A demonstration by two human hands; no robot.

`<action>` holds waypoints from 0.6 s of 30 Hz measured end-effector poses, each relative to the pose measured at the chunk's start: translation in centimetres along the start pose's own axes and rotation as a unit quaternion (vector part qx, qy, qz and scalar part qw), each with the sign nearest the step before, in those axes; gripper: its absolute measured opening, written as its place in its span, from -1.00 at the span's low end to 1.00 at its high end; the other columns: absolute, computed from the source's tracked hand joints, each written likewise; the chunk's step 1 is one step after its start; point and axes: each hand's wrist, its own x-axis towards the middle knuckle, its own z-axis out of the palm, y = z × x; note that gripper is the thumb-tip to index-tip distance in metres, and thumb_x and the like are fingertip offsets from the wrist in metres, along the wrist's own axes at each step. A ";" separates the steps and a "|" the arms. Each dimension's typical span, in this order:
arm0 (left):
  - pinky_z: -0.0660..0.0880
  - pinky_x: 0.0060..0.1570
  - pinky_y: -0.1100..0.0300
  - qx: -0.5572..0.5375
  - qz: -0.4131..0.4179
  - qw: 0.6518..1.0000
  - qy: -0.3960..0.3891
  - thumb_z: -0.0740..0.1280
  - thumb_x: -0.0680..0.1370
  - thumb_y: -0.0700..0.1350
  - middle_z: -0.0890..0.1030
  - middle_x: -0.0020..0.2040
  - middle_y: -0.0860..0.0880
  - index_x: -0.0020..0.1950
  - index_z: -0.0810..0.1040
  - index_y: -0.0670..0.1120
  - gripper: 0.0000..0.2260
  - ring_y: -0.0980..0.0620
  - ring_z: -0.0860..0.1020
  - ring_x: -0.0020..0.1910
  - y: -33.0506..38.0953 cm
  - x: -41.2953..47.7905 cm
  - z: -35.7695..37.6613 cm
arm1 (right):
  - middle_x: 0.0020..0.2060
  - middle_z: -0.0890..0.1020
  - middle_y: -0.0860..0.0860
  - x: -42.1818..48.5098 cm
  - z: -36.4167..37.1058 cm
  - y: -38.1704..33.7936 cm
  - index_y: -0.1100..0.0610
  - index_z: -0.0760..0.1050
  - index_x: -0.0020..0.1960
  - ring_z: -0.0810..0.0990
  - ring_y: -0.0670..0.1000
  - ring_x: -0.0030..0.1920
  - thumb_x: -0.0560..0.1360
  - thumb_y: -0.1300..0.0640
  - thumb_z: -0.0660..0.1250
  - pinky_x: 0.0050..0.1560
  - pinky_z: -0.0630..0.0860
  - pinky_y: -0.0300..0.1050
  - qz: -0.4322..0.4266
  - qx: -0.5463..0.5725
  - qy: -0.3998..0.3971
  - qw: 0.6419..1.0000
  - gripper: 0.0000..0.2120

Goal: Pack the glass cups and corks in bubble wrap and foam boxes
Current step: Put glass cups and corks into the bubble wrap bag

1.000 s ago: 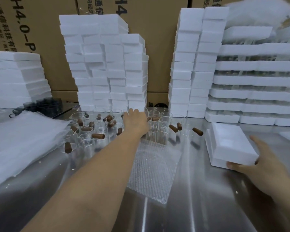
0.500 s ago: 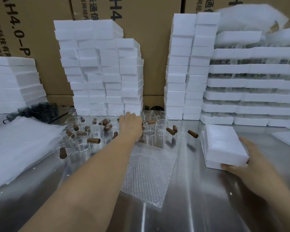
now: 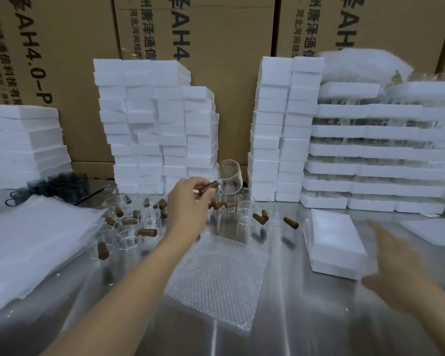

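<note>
Two bare hands are seen over a steel table (image 3: 306, 317) crowded with packing stock. A brown cork (image 3: 208, 187) is pinched between the thumb and fingers of the left hand (image 3: 188, 205). A clear glass cup (image 3: 229, 176) is held tilted at the same fingertips, raised above the cluster of empty cups (image 3: 136, 227) standing at the far middle of the table; how the cup itself is gripped cannot be told. Loose corks (image 3: 260, 218) are scattered among and to the right of those cups. A sheet of bubble wrap (image 3: 216, 281) is laid flat near the middle, just right of the left forearm. The right hand (image 3: 398, 265), blurred, is spread with fingers apart and nothing held, just beside the near right corner of a white foam box (image 3: 334, 240) lying on the table; whether the box is touched cannot be told. Tall stacks of foam boxes (image 3: 154, 124) are ranged along the far edge, with cardboard cartons (image 3: 216, 34) behind them. A pile of translucent white sheets (image 3: 28, 247) is kept at the left, and dark glass cups (image 3: 62, 181) are grouped beyond it.
</note>
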 end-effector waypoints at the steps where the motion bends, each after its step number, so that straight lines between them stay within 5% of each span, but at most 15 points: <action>1: 0.64 0.07 0.10 -0.039 0.007 0.999 0.025 0.49 0.63 -0.11 0.57 0.06 0.15 0.17 0.68 0.04 -0.87 0.21 0.62 -0.04 0.0 -1.0 -0.2 | 0.63 0.19 0.12 -0.3 -0.9 -0.6 -0.07 0.01 0.69 0.13 0.23 0.60 0.41 0.25 0.48 0.56 0.21 0.19 -0.017 -0.050 0.049 0.997 0.00; 4: 0.62 0.08 0.18 -0.080 0.066 0.991 0.090 0.52 0.61 -0.17 0.52 0.05 0.18 0.16 0.67 0.05 -0.82 0.23 0.61 0.01 0.5 -3.1 0.2 | 0.50 0.43 0.00 -2.4 -2.4 -5.4 -0.10 0.43 0.50 0.35 0.15 0.48 0.45 0.20 0.43 0.38 0.41 0.17 -0.118 -0.007 0.172 0.978 -0.36; 6: 0.63 0.07 0.20 -0.100 0.099 0.984 0.111 0.52 0.60 -0.21 0.51 0.05 0.17 0.17 0.69 -0.02 -0.83 0.22 0.61 0.02 1.2 -3.9 0.8 | 0.16 0.65 -0.17 -3.3 -2.5 -10.1 -0.18 0.64 0.18 0.61 0.01 0.15 0.53 -0.02 0.39 0.10 0.56 0.02 -0.148 0.089 0.106 0.979 -0.77; 7: 0.63 0.06 0.22 -0.106 0.113 0.981 0.113 0.52 0.60 -0.22 0.52 0.05 0.15 0.17 0.70 -0.05 -0.83 0.20 0.62 0.02 1.6 -4.2 1.1 | 0.00 0.71 -0.15 -3.4 -2.0 -12.0 -0.13 0.69 0.04 0.66 -0.03 0.00 0.56 -0.14 0.35 0.03 0.59 -0.02 -0.156 0.106 0.029 0.982 -0.82; 10: 0.60 0.01 0.31 -0.114 0.152 0.977 0.100 0.54 0.59 -0.21 0.54 0.03 0.11 0.18 0.72 -0.05 -0.82 0.14 0.64 0.01 2.2 -5.4 1.8 | -0.01 0.73 0.12 -3.3 1.1 -15.8 0.18 0.66 0.09 0.72 -0.05 -0.08 0.64 -0.30 0.19 0.14 0.62 0.05 -0.212 0.218 -0.137 0.943 -0.43; 12: 0.54 0.02 0.38 -0.113 0.175 0.974 0.088 0.54 0.58 -0.22 0.55 0.02 0.12 0.18 0.72 -0.04 -0.80 0.13 0.65 0.02 2.3 -6.1 1.9 | 0.07 0.74 -0.05 -4.0 3.1 -16.9 0.05 0.68 0.21 0.70 -0.17 0.06 0.70 -0.25 0.13 0.23 0.60 0.05 -0.245 0.352 -0.130 0.894 -0.52; 14: 0.53 0.03 0.39 -0.127 0.166 0.974 0.084 0.55 0.57 -0.21 0.57 0.02 0.13 0.17 0.72 -0.01 -0.79 0.12 0.66 0.03 2.1 -6.5 1.8 | 0.14 0.71 -0.26 -4.5 4.6 -17.1 -0.16 0.63 0.31 0.65 -0.25 0.20 0.74 -0.12 0.13 0.22 0.57 -0.16 -0.284 0.439 -0.092 0.848 -0.68; 18: 0.58 0.02 0.35 -0.187 0.086 0.977 0.059 0.54 0.57 -0.21 0.60 0.04 0.14 0.17 0.71 0.08 -0.75 0.12 0.67 0.06 1.9 -7.5 2.4 | 0.15 0.72 -0.22 -4.6 5.7 -17.0 -0.18 0.63 0.29 0.65 -0.21 0.23 0.76 -0.06 0.15 0.18 0.61 -0.18 -0.293 0.544 -0.074 0.783 -0.70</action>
